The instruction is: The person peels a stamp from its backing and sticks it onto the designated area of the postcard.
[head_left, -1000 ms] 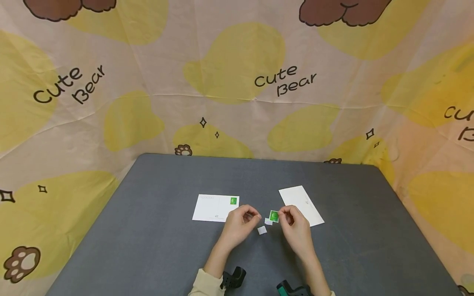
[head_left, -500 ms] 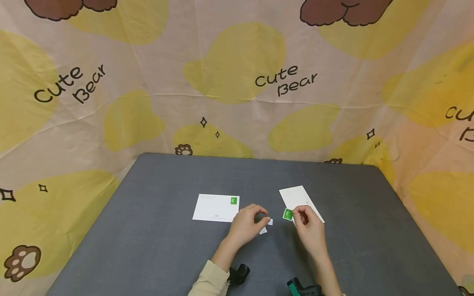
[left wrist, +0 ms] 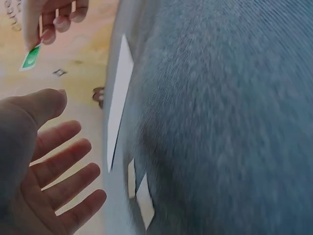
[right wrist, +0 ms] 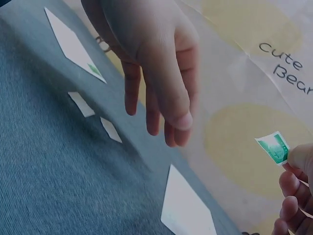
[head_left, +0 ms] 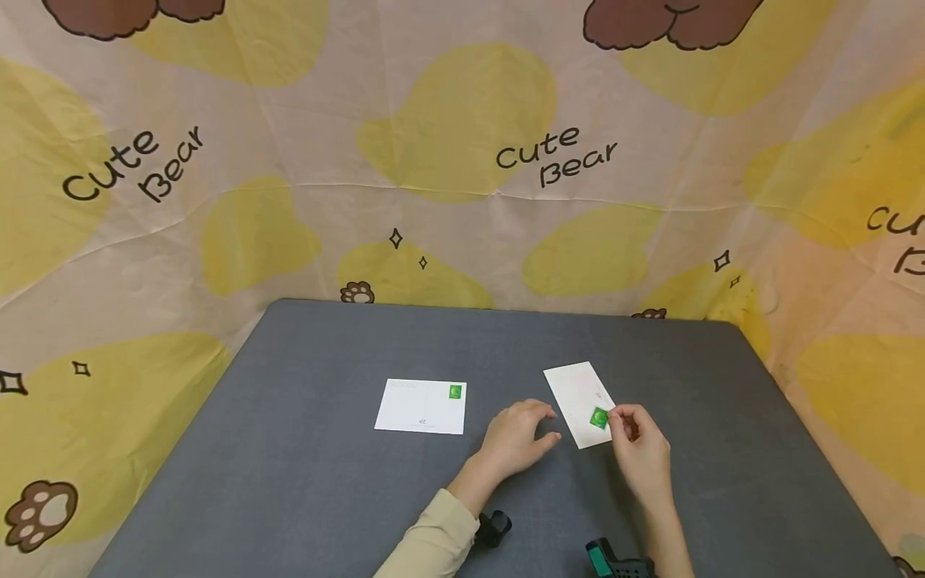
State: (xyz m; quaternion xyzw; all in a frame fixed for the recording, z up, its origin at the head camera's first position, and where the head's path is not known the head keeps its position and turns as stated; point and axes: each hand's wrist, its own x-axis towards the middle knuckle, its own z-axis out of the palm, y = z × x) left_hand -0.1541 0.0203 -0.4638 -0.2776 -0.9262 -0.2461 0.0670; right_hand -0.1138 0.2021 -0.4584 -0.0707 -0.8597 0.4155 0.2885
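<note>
Green stamp [head_left: 598,417], white card [head_left: 579,400], grey table [head_left: 303,449], possibly felt.

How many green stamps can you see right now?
2: one green stamp stuck on the left card's corner, one stamp pinched by the right hand over the right card.

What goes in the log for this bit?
right hand: pinches green stamp over blank card | left hand: open, holds nothing | stamped card: on table

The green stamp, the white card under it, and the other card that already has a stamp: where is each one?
green stamp [head_left: 598,417], head view, its printed face.
blank card [head_left: 574,389], head view, its bare far half.
stamped card [head_left: 415,405], head view, its white middle.
</note>
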